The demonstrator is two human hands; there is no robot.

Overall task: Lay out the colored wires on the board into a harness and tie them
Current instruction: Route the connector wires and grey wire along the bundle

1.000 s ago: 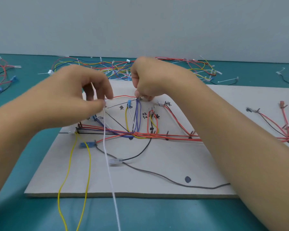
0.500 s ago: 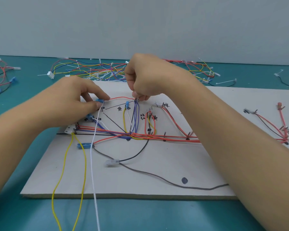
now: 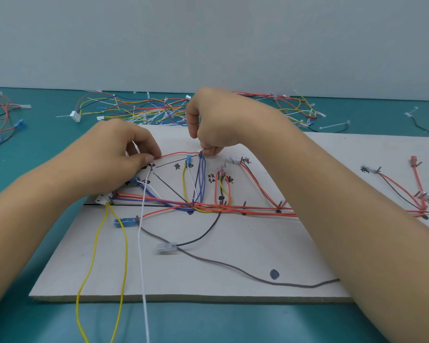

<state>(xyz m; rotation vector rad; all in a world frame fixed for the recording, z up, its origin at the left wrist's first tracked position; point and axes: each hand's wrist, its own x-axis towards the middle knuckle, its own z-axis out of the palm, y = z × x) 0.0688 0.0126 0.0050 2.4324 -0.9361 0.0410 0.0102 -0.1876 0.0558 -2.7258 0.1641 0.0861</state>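
Tabletop (image 3: 22, 174) in teal fills my feed, with the board (image 3: 233, 283) lying flat across its middle. A heap of spare wires (image 3: 139, 110) sits off the board at 12 o'clock.

On the board, a trunk (image 3: 233, 207) of mostly red wires runs from 9 to 3 o'clock, with branches rising to pegs at labelled spots. I judge the routing well advanced.

My left hand (image 3: 114, 154) is at about 10 o'clock on the board, thumb and forefinger closed together on one end of a red wire (image 3: 178, 153). My right hand (image 3: 218, 122) is at 12 o'clock, fingers curled down and pinching the other end at a peg. The red wire spans the gap between them, just above the board.

Several runs look unplaced. A yellow loop (image 3: 92, 256) and a white wire (image 3: 141, 243) hang off the edge at 7 o'clock. A dark grey wire (image 3: 233, 264) wanders toward 4 o'clock from a clear connector (image 3: 167, 248). A blue terminal (image 3: 125, 222) lies loose at 8 o'clock.

I see no ties on the trunk, so I reckon the tying remains to be done.
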